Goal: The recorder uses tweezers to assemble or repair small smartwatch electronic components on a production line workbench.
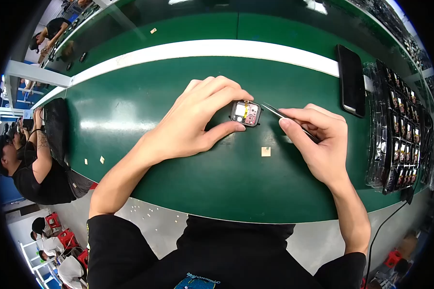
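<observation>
Between the thumb and fingers of my left hand (197, 113) is a small, square black device casing (246, 113), gripped by its edges on the green table. Its open face shows a pinkish-red circuit board, a white part and a strip of yellow. My right hand (320, 137) pinches a pair of metal tweezers (273, 111) like a pen. The tweezers' tips point at the casing from the right, a short gap away from it. A small cream-coloured square piece (265, 151) lies on the table below the casing.
A black smartphone (351, 79) lies at the right, beside stacked clear trays (395, 130) holding several similar small devices. A white rail (202, 48) crosses the table's far side. More small pale pieces (101, 159) lie at left, where a co-worker (36, 164) sits. A black cable (383, 224) hangs at right.
</observation>
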### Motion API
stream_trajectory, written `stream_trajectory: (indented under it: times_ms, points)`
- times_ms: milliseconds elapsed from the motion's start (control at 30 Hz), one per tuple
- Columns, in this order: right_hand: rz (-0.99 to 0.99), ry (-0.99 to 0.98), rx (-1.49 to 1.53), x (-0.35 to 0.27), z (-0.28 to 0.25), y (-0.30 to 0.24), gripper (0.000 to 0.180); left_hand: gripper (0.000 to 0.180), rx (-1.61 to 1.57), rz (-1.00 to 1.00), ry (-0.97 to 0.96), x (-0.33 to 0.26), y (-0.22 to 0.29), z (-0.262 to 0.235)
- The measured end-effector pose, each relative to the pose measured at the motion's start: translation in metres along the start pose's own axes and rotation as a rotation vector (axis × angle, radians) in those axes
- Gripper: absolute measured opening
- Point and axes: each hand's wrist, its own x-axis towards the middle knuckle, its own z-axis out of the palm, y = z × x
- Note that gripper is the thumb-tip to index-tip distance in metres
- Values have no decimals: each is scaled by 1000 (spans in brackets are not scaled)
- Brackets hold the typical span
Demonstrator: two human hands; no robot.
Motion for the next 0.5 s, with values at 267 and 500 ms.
stream_trajectory:
  times_ms: [267, 500]
  points:
    - [-10, -63, -81, 0, 1, -7, 9, 56, -87, -8, -191, 0, -5, -4]
    - [-90, -91, -186, 3, 6, -9, 9, 59, -97, 0, -173, 0, -11, 0]
